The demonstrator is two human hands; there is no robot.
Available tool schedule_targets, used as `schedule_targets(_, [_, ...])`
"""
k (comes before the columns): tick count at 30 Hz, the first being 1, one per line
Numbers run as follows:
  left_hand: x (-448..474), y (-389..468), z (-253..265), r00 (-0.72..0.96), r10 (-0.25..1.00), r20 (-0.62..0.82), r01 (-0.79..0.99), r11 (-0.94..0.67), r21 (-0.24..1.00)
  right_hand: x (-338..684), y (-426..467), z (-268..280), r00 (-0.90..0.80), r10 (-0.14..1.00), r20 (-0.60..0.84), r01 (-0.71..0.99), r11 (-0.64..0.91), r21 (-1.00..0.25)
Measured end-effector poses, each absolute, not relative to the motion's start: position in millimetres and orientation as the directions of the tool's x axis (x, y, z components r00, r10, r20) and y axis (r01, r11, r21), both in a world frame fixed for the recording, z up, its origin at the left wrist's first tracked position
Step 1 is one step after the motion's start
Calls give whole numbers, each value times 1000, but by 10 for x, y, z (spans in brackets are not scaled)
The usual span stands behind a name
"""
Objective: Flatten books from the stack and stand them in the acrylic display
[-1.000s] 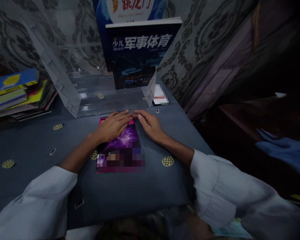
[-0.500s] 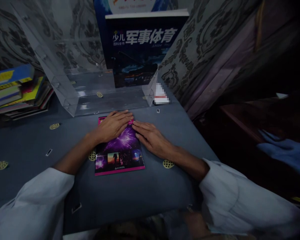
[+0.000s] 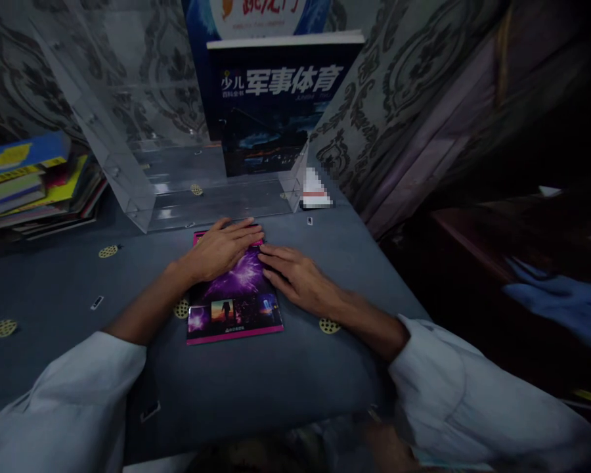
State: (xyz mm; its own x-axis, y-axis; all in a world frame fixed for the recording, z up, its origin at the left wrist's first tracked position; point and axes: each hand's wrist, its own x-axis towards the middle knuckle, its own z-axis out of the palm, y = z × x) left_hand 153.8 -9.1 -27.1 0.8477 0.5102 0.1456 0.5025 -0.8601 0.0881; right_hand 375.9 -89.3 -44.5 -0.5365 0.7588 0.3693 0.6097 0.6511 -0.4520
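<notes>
A book point(image 3: 243, 274) with a purple and black cover and pink edges lies flat on the table, its top part covered by my hands. My left hand point(image 3: 226, 248) rests flat across its upper portion, fingers stretched out to the right. Along the upper right edge, my right hand point(image 3: 300, 277) lies with its fingers extended, the tips on the cover. Just beyond the book stands a clear acrylic rack point(image 3: 217, 203), in which a dark book with white Chinese lettering point(image 3: 276, 112) leans upright in front of a taller blue book point(image 3: 197, 59).
A stack of books point(image 3: 24, 177) sits at the left on the grey patterned tablecloth point(image 3: 256, 394). Beside the rack's right corner is a small white object, pixelated point(image 3: 316, 187). A patterned curtain point(image 3: 374, 85) hangs behind. Blue cloth point(image 3: 561, 302) lies off the table at right.
Both hands stay on the purple book, the right fingers shifting very slightly. The view has tilted a little, so the standing books appear slightly lower.
</notes>
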Motion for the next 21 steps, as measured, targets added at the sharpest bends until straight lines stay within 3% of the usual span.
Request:
schedule_targets(11, [1584, 101, -216, 842, 509, 178, 516, -857, 11, 3783, -707, -486, -554, 771, 313, 634, 635, -441])
schedule_targets(21, [1537, 60, -242, 801, 572, 176, 558, -820, 124, 3784, -711, -485, -555, 766, 325, 635, 642, -429])
